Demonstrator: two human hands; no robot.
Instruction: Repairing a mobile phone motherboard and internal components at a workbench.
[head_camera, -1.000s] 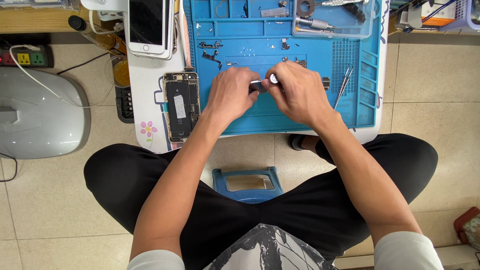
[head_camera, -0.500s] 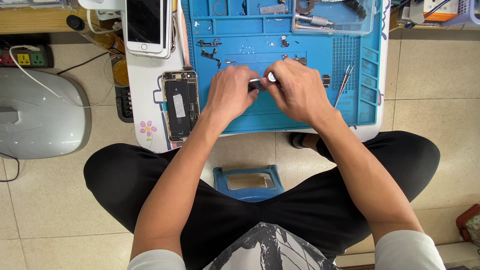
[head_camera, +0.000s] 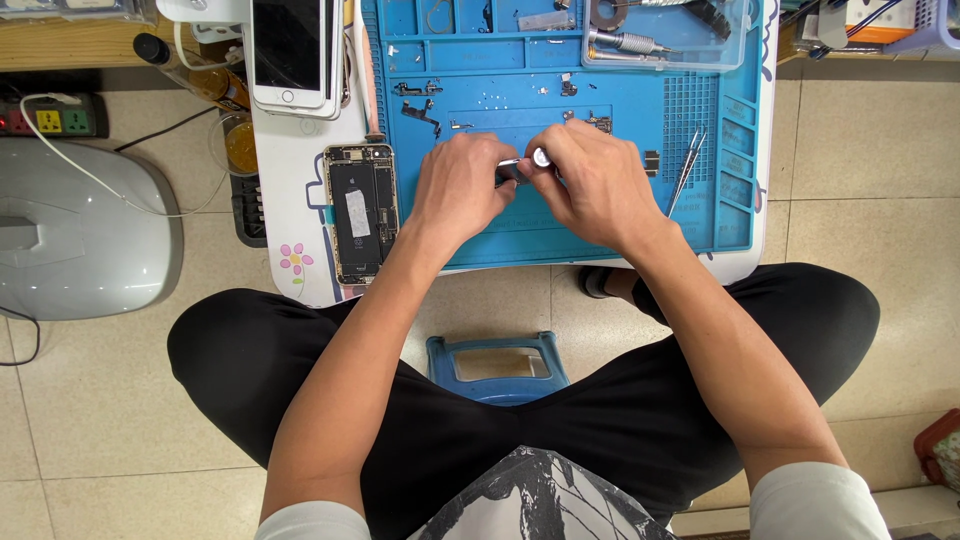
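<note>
Meeting over the middle of the blue work mat (head_camera: 620, 235), the two hands sit nearly knuckle to knuckle. The left hand (head_camera: 462, 190) is curled with its fingers folded in, and pinches a small dark part (head_camera: 508, 174) at its fingertips; what the part is I cannot tell, since the fingers cover most of it. The right hand (head_camera: 592, 185) is likewise closed, gripping a thin silver tool (head_camera: 538, 157) whose round shiny end shows just above the knuckles, right beside the dark part. Both hands rest low on the mat, near its centre panel. To the right of the right hand a pair of tweezers (head_camera: 686, 168) lies on the mat, just beside the ribbed strip of small compartments. Loose metal brackets and screws (head_camera: 420, 110) are scattered on the mat above the left hand. At the mat's top right a clear plastic tray (head_camera: 735, 45) holds a silver screwdriver (head_camera: 625, 41) and some other tools (too crowded to sort out). Left of the mat, on the white table (head_camera: 290, 225), lies an opened phone (head_camera: 360, 212) with its dark insides facing up, and above it a white phone (head_camera: 288, 50) with its screen dark.
</note>
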